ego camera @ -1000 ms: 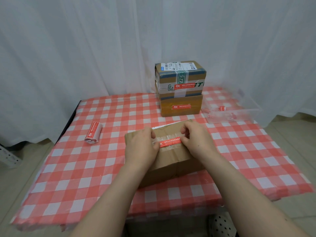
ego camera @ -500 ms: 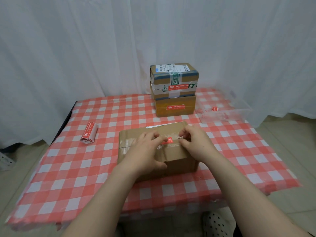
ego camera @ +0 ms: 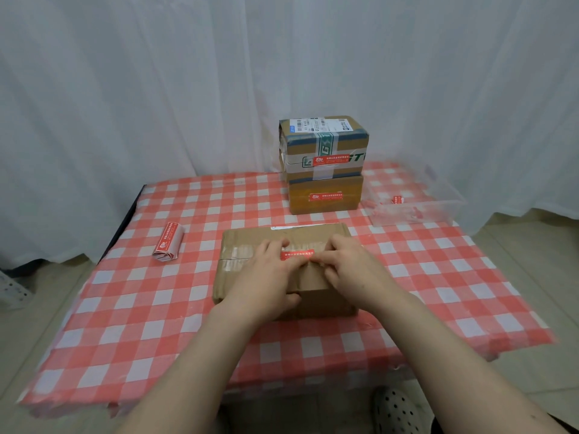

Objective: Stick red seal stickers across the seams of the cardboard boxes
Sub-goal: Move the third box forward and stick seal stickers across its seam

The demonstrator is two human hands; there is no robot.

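Near cardboard box: plain brown corrugated, low and rectangular, sitting centre of the table on its near half. Clear shiny packing tape runs along the top seam, wrinkled. The red seal sticker is a narrow red strip with white print lying on that tape; the text is too small to read.

Left hand: fingers flat on the box top, covering the sticker's left end, thumb hooked over the near front edge. Right hand: fingers curled, tips at the sticker's right end. Can't tell if it's pinching or pressing down. The hands are close together, with only the sticker between them.

Behind it, two boxes are stacked. The upper box has green-and-white tape with a "G", a white barcode label on top and green letters cut off at the right edge. The lower box is a darker yellow-brown. Each has a red strip on its front face.

Left of the near box there's a sticker roll, red print on white backing. At far right is a clear plastic tray with a red sticker inside. The tablecloth is red-and-white check and glossy. White curtain at the back.
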